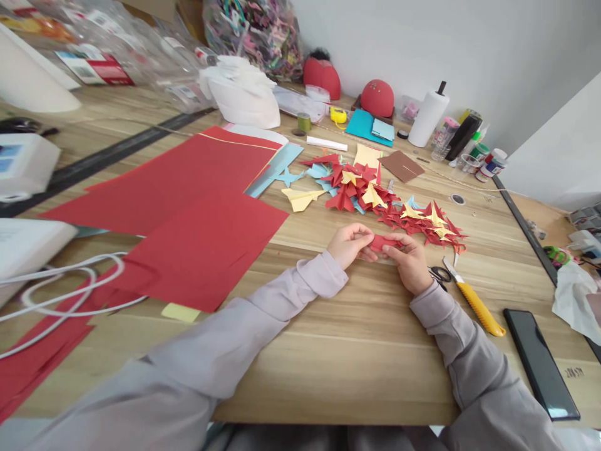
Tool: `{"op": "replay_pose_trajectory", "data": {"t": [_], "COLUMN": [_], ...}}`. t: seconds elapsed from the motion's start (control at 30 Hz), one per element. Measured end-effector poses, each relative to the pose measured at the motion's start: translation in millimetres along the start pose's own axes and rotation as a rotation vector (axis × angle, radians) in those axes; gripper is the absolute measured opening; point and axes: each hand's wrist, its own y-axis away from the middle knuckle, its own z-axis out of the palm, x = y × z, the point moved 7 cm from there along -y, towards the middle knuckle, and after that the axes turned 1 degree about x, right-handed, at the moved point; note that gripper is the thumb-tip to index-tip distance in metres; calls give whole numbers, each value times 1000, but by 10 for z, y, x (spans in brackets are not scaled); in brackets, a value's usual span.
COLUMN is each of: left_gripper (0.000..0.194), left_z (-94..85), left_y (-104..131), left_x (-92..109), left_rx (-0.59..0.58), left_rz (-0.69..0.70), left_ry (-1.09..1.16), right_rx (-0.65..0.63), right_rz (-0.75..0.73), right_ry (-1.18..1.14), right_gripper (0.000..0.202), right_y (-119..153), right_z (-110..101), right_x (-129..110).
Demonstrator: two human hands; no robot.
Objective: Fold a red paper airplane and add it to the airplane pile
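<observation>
Between both hands is a small piece of folded red paper [381, 243], held just above the table. My left hand [351, 243] pinches its left end between thumb and fingers. On the other end, my right hand [407, 258] presses with its thumb on top and fingers behind. The fingers cover much of the paper, so its full folded shape is hidden. Just beyond the hands lies a heap of folded red paper stars [361, 185], with yellow and blue ones among them. Black-handled scissors [440, 274] rest beside my right wrist.
Large red paper sheets [211, 244] spread over the left side, near white cables [89, 275]. To the right lie a yellow utility knife [479, 308], its blade showing, and a black phone [539, 363]. Paint bottles [491, 164] and a white roll [428, 118] stand at the back.
</observation>
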Motion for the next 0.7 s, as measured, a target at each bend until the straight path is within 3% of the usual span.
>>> {"op": "replay_pose_trajectory", "data": {"t": [0.2, 0.47, 0.7], "left_gripper": [32, 31, 36], "left_z": [6, 17, 36], "left_y": [4, -7, 9], "left_x": [17, 14, 11], "left_rx": [-5, -34, -78], "left_rz": [66, 89, 54], "left_ry": [-42, -51, 28], "right_rx": [-6, 6, -22], "right_rz": [7, 25, 63], "right_ry": [0, 69, -45], "right_gripper": [29, 38, 41], "right_y": [9, 19, 3], "right_z": [27, 35, 40], "right_x": [-17, -22, 12]}}
